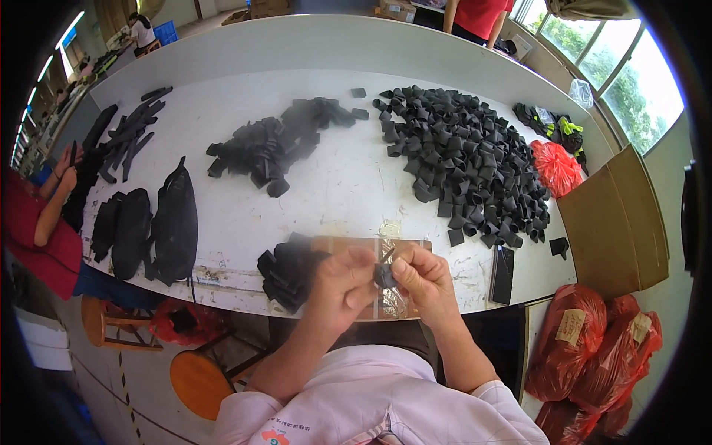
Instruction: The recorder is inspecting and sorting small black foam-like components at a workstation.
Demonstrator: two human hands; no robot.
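Note:
Between my hands, over a brown cardboard sheet (pixel 341 243) with clear tape on it, is a small black fabric piece (pixel 384 277). My right hand (pixel 429 280) pinches it between thumb and fingers. My left hand (pixel 343 288) closes on its other side with bent fingers; their exact grip is partly hidden. A narrow dark tip (pixel 388 254) sticks up above the piece, too small to name. Beside my left hand lies a stack of flat black pieces (pixel 285 271). A large heap of folded black fabric loops (pixel 467 159) fills the table's right side.
More flat black pieces (pixel 259 148) lie mid-table; long black strips (pixel 133 130) and black pouches (pixel 174 222) lie left. A phone-like black slab (pixel 502 274) rests near the front edge. Cardboard (pixel 615 222) and red bags (pixel 567 334) stand right. A co-worker (pixel 41 230) works at left.

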